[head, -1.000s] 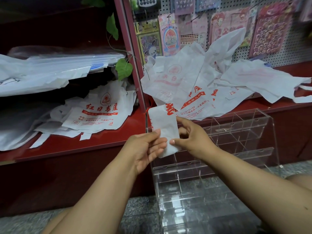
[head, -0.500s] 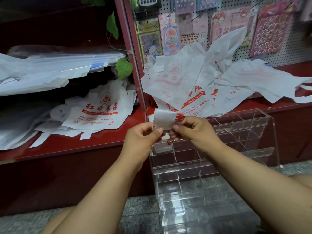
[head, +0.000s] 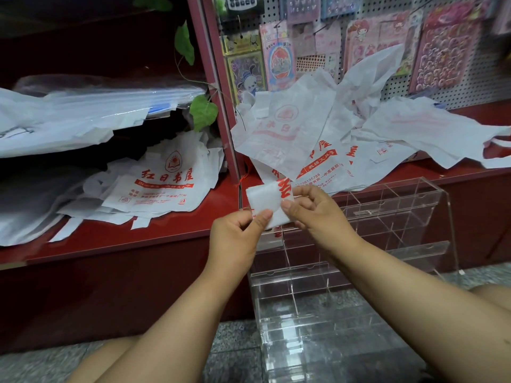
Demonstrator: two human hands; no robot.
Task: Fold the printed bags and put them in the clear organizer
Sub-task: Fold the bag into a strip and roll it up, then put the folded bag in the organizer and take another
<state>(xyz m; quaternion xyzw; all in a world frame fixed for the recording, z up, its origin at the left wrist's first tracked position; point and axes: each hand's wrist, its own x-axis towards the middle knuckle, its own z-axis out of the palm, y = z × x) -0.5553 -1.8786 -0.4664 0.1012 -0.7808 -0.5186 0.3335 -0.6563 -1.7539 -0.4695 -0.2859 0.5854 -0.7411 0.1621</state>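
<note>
Small folded white plastic bag with red print [head: 269, 204] pinched at its lower left by left hand [head: 237, 236] and at its right edge by right hand [head: 315, 211], above clear acrylic tiered organizer [head: 387, 217] on grey floor. More printed white bags [head: 318, 139] heaped on red shelf [head: 166, 230] behind.

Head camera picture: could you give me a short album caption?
Both hands, left hand and right hand, pinch a folded printed bag above the clear organizer.

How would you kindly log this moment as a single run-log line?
stage: folding | left hand: pinches folded printed bag | right hand: pinches same bag | clear organizer: below hands, bag not yet in | unfolded bags: on red shelf
</note>
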